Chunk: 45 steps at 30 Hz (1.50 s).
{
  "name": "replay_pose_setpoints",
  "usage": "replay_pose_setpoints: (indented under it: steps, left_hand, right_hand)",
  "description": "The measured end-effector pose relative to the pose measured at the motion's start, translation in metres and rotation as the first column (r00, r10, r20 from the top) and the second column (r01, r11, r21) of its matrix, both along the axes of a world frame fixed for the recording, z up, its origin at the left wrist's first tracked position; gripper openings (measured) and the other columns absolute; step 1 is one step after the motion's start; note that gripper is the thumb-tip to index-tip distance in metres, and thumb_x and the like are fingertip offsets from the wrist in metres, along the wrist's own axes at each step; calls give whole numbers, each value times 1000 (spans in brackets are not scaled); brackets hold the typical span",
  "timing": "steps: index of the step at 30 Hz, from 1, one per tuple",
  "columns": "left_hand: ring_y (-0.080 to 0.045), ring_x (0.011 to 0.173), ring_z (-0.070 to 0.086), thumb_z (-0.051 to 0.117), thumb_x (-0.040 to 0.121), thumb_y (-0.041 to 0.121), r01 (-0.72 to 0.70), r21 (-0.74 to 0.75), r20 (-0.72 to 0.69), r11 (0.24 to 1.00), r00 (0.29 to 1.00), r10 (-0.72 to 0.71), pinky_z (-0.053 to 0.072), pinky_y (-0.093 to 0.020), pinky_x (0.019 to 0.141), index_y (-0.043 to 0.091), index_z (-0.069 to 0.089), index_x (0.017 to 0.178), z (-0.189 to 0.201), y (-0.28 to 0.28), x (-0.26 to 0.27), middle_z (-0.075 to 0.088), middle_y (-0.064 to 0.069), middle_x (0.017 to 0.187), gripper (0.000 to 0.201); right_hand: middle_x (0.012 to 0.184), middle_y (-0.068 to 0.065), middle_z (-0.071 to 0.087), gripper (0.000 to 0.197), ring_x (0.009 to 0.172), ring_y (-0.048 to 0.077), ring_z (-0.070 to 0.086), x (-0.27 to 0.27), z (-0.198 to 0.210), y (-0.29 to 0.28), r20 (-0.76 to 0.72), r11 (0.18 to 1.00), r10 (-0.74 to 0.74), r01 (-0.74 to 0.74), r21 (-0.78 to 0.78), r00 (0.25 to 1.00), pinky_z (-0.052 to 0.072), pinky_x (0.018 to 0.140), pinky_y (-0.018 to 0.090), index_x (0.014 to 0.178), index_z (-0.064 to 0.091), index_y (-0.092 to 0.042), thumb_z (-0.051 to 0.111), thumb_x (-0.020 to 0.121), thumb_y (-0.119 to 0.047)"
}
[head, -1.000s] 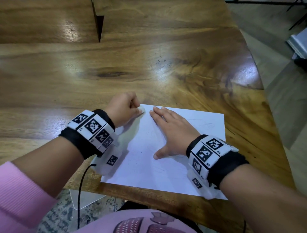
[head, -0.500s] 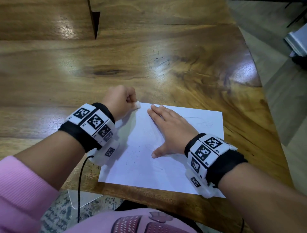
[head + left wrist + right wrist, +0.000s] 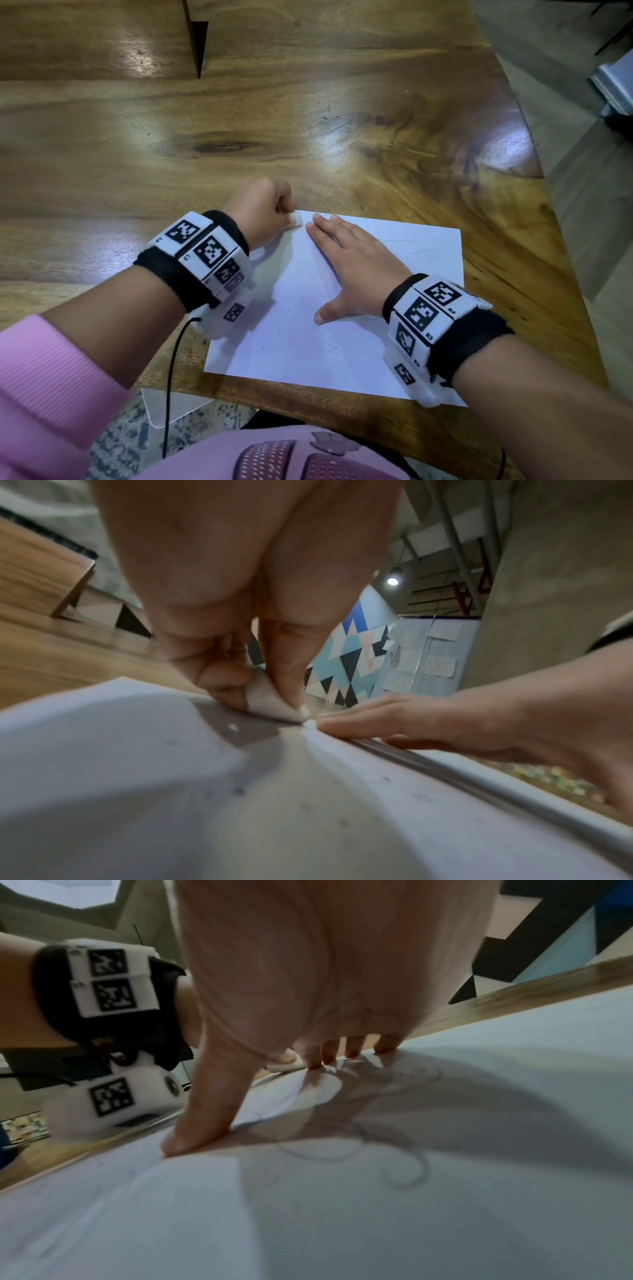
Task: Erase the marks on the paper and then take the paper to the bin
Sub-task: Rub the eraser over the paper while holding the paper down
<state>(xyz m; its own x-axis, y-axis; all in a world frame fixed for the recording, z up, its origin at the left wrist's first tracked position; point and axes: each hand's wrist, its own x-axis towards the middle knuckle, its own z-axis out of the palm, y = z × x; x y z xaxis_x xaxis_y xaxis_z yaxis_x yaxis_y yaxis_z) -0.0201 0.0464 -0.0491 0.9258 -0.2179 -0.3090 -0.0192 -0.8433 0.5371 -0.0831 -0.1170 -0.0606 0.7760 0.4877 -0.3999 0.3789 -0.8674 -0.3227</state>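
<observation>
A white sheet of paper (image 3: pixel 342 329) lies at the near edge of the wooden table (image 3: pixel 308 144). Faint pencil loops (image 3: pixel 424 253) show near its far right corner, and small dark specks dot its middle. My left hand (image 3: pixel 263 212) pinches a white eraser (image 3: pixel 295 219) between thumb and fingers, its tip down on the paper's far left corner (image 3: pixel 274 704). My right hand (image 3: pixel 349 263) lies flat on the sheet with straight fingers, pressing it down (image 3: pixel 308 993). Pencil curls (image 3: pixel 394 1137) run under that palm.
The table's right edge curves away towards a grey floor (image 3: pixel 582 212). A dark triangular gap (image 3: pixel 197 44) splits the tabletop at the far left. A black cable (image 3: pixel 171 377) hangs from my left wrist over the near edge. Pink clothing (image 3: pixel 41 394) fills the lower left.
My left hand with the eraser has slid a little away from me, from inside the sheet to its far left corner. The right hand stays flat on the paper.
</observation>
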Motion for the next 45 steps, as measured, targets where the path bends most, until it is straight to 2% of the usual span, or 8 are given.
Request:
replay_pose_setpoints:
  steps: [8, 15, 20, 25, 31, 36, 42, 45]
  left_hand:
    - [-23, 73, 49, 63, 79, 6, 25, 136, 117, 990, 992, -41, 35, -27, 61, 14, 52, 72, 1, -8, -2, 56, -6, 76, 15]
    - [-18, 67, 48, 68, 76, 12, 7, 46, 72, 999, 997, -10, 30, -20, 49, 13, 55, 69, 8, -17, -2, 50, 6, 60, 15]
    - [-20, 70, 50, 71, 74, 14, 219, 88, -59, 972, 975, -214, 38, -24, 62, 23, 50, 56, 6, -9, -26, 54, 2, 65, 29]
    - [-21, 70, 54, 71, 75, 14, 48, 22, 53, 999, 997, -50, 33, -14, 53, 6, 64, 78, 10, -16, 3, 62, -2, 71, 11]
    - [-9, 57, 43, 72, 73, 21, 311, 89, -126, 946, 946, -299, 30, -11, 50, 20, 54, 63, 7, -7, -31, 46, 12, 56, 22]
    - [-17, 68, 48, 69, 76, 16, 93, 74, 67, 993, 993, -98, 30, -19, 50, 8, 63, 80, 13, -20, 4, 55, 4, 68, 10]
    - [-15, 62, 45, 71, 74, 17, 308, 66, -97, 949, 949, -301, 33, -19, 54, 17, 58, 65, 3, -8, -35, 51, 6, 60, 16]
    - [-18, 70, 46, 69, 75, 12, 159, 92, 42, 983, 986, -163, 33, -23, 55, 12, 63, 75, 7, -15, -13, 51, 4, 65, 6]
  right_hand:
    - [158, -7, -15, 126, 144, 10, -13, -2, 4, -11, -18, 999, -40, 40, -2, 999, -9, 112, 19, 150, -7, -18, 76, 64, -56]
    - [157, -10, -14, 126, 145, 10, -13, 1, 2, -21, -32, 1000, -19, 18, -7, 999, -7, 116, 23, 150, -7, -21, 76, 63, -58]
    - [157, -9, -15, 126, 145, 11, -13, 0, 1, -22, -31, 1000, -19, 18, -13, 999, -7, 117, 25, 150, -8, -20, 76, 63, -58]
    - [157, -10, -14, 125, 144, 10, -14, 0, 1, -21, -34, 1000, -25, 25, -2, 999, -8, 115, 24, 150, -7, -21, 76, 63, -56]
    - [157, -10, -15, 127, 144, 10, -13, 0, 1, -21, -33, 1000, -27, 27, -6, 999, -7, 117, 25, 150, -7, -21, 77, 62, -56]
    - [157, -10, -15, 125, 144, 10, -14, 1, 2, -21, -34, 1000, -20, 19, -12, 999, -8, 116, 24, 150, -8, -21, 76, 64, -56]
    - [157, -9, -15, 126, 144, 10, -14, 0, 1, -21, -33, 1000, -28, 27, -7, 999, -8, 115, 25, 150, -8, -20, 77, 63, -55]
    - [157, -9, -15, 126, 144, 11, -14, 0, 0, -21, -29, 1000, -24, 24, -11, 999, -8, 116, 25, 150, -8, -20, 77, 63, -56]
